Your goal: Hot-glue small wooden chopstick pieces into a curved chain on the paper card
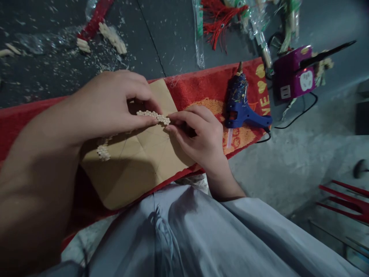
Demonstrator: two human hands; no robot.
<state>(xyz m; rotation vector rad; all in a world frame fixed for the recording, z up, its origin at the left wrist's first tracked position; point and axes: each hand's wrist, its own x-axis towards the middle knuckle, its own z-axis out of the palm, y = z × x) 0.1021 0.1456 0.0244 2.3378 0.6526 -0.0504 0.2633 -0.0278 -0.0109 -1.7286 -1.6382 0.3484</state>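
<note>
A pale strip of small round stick ends (154,115), clustered together, lies over a tan sheet of cardboard (129,181) marked with faint lines. My left hand (115,102) pinches the strip between thumb and fingers from the left. My right hand (198,132) closes its thumb and fingertips on the strip's right end. Another pale cluster (103,150) of the same kind sits on the cardboard below my left wrist; part of it is hidden by my hand. Under the cardboard is a red towel (201,86) with orange and yellow patterns.
A blue glue gun (240,104) with a clear glue stick lies on the towel at the right. Beyond it stands a purple power socket block (294,77) with cords. Plastic wrappers, pale stick bundles (113,38), red tassels (220,21) and scraps litter the dark table (155,23).
</note>
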